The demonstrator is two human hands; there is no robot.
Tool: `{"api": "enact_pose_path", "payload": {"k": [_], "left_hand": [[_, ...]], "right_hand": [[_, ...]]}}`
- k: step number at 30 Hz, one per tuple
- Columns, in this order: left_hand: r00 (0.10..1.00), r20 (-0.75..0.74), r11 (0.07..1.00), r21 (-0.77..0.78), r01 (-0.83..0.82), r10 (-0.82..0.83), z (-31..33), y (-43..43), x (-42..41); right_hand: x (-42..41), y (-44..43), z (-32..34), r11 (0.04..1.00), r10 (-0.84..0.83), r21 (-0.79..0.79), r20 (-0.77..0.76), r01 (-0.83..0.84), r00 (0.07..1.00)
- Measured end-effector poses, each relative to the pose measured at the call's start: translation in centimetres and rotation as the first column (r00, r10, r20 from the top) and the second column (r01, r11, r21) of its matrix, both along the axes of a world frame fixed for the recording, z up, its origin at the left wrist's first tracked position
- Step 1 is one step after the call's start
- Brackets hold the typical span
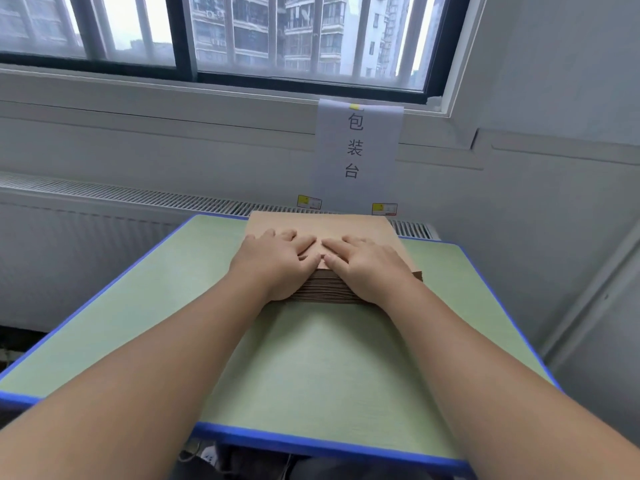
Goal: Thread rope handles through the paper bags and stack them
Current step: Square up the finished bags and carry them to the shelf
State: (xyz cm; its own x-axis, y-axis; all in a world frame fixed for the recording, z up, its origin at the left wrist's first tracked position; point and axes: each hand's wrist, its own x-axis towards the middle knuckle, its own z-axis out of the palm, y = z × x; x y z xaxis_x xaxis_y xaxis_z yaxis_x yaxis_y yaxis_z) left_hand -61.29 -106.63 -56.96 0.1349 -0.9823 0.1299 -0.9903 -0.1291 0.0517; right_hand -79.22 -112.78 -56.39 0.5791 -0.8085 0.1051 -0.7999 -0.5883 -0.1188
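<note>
Threading looks unstarted, since your left hand [277,259] and right hand [365,263] lie flat and open, gripping nothing, on the stack of paper bags [322,223] at the far end of the table [311,358], no rope handles in sight

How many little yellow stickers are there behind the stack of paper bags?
2. Behind the bag stack: left sticker by its far left corner, right sticker by its far right corner. The stack could hide more.
</note>
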Motion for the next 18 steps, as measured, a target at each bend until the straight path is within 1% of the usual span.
{"api": "enact_pose_path", "payload": {"k": [6,11,13,15,16,18], "left_hand": [[0.999,0.045,0.999,-0.046,0.003,0.000,-0.8,0.0,-0.2],[1.000,0.030,0.998,-0.058,0.011,-0.009,-0.1,0.3,-0.3],[0.998,0.047,0.992,-0.110,0.055,-0.050,-0.1,0.5,-0.1],[0.991,0.080,0.971,-0.207,0.123,-0.108,-0.7,1.2,-0.1],[0.988,0.077,0.962,-0.228,0.151,-0.137,-0.9,1.7,0.0],[0.981,0.087,0.960,-0.206,0.188,-0.173,-1.0,2.3,0.4]], "right_hand": [[0.1,-0.4,-1.5,0.997,-0.008,-0.072,0.028,0.010,1.000],[0.1,-0.3,-1.1,0.995,-0.004,-0.096,0.048,0.008,0.999],[0.0,0.0,-1.0,0.992,0.016,-0.127,0.103,-0.002,0.995],[-0.3,0.6,-1.3,0.980,0.048,-0.199,0.156,-0.017,0.987],[-0.5,0.8,-1.4,0.975,0.066,-0.220,0.158,-0.030,0.985],[-1.2,1.0,-1.2,0.976,0.095,-0.204,0.102,-0.072,0.990]]}}
